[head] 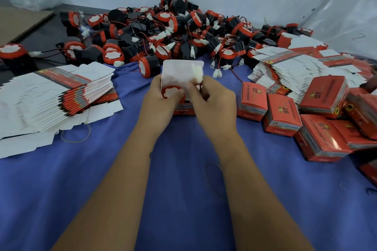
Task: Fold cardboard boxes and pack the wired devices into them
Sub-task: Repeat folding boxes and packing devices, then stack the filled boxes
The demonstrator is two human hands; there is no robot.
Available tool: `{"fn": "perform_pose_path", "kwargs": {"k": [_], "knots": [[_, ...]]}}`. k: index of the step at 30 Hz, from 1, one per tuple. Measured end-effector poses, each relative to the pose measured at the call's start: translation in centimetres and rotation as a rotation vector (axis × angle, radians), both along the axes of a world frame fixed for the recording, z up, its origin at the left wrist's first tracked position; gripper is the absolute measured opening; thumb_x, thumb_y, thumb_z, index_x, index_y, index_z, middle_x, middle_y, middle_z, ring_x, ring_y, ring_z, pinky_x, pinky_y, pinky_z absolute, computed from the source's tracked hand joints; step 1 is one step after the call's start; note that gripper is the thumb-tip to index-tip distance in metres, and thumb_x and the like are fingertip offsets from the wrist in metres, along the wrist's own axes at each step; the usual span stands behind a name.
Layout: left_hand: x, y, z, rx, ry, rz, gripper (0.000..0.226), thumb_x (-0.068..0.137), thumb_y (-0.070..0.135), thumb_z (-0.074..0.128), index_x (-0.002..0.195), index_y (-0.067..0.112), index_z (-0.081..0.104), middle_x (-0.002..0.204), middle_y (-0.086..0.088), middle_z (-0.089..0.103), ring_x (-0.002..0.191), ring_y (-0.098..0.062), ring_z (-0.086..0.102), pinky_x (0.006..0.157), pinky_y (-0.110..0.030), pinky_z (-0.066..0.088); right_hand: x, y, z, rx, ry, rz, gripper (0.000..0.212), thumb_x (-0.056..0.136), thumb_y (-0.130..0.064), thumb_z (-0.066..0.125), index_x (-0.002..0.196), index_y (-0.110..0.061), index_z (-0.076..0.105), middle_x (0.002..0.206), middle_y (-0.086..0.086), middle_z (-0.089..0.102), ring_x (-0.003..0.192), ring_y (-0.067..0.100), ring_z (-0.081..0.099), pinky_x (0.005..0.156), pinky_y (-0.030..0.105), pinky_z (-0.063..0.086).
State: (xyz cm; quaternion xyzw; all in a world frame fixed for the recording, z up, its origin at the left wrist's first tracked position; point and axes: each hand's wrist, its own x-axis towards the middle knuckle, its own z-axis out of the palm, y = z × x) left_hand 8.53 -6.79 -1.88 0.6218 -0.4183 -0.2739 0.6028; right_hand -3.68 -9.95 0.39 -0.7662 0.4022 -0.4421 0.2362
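Observation:
An open red cardboard box stands on the blue cloth at centre, its white lid flap raised. A red-rimmed black wired device sits in the box mouth. My left hand grips the box and the device from the left. My right hand pinches the device's wire, with its white connector sticking up above my fingers. Behind lies a big heap of wired devices.
A stack of flat unfolded boxes lies at the left, another flat stack at the right. Several closed red boxes crowd the right side. A rubber band lies near the left stack. Clear plastic bags sit at the back.

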Motion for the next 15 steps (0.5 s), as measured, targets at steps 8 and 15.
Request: {"fn": "perform_pose_path", "kwargs": {"k": [8,15], "knots": [[0.0,-0.1,0.1,0.024,-0.075,-0.007,0.031,0.096,0.012,0.06,0.125,0.023,0.058,0.109,0.009,0.068,0.099,-0.005,0.063,0.079,-0.018,0.051,-0.6,0.2,1.9,0.349,-0.561,0.319,0.034,0.094,-0.024,0.043,0.084,-0.007,0.071,0.095,0.015,0.069,0.092,0.015,0.065,0.081,0.013,0.046],[-0.4,0.2,0.0,0.06,-0.051,-0.058,0.034,0.094,0.018,0.06,0.125,0.032,0.062,0.113,0.013,0.071,0.105,-0.005,0.065,0.095,-0.036,0.054,0.2,-1.1,-0.1,0.029,-0.072,-0.051,0.015,0.092,-0.02,0.067,0.105,-0.024,0.072,0.108,-0.01,0.06,0.12,0.016,0.047,0.102,0.015,0.022]]}}
